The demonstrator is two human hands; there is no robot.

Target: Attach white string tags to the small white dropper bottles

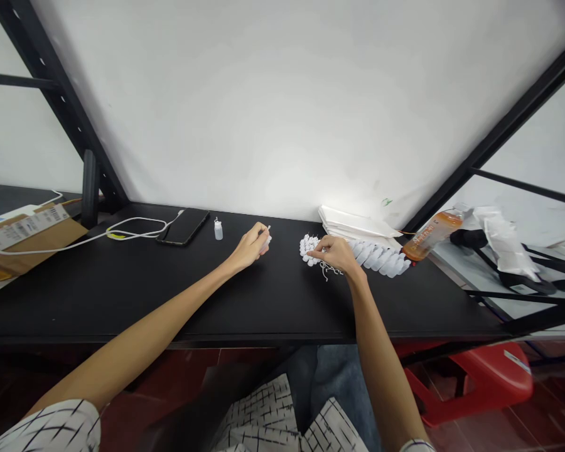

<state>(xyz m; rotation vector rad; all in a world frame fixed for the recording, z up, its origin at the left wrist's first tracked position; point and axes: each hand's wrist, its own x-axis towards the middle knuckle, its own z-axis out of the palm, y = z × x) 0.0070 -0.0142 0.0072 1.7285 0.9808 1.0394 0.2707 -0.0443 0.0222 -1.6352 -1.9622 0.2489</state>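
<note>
My left hand (253, 246) is closed around a small white plastic bottle, mostly hidden by the fingers; a bit of its top shows at the fingertips. My right hand (335, 252) reaches over a cluster of small white caps (307, 246), its thumb and fingers pinched together at the cluster's edge. Whatever lies between those fingertips is too small to make out. Thin white stringy pieces (327, 271) lie just below that hand. Beyond it, several small translucent bottles (381, 258) lie in a row. Another small bottle with a white top (218, 230) stands upright left of my left hand.
A phone (184, 227) and a white cable (136, 221) lie on the black table (263, 307). Cardboard packaging (32, 235) sits at far left. White sheets (355, 223) and an orange drink bottle (433, 233) are at right. A red stool (489, 376) stands below.
</note>
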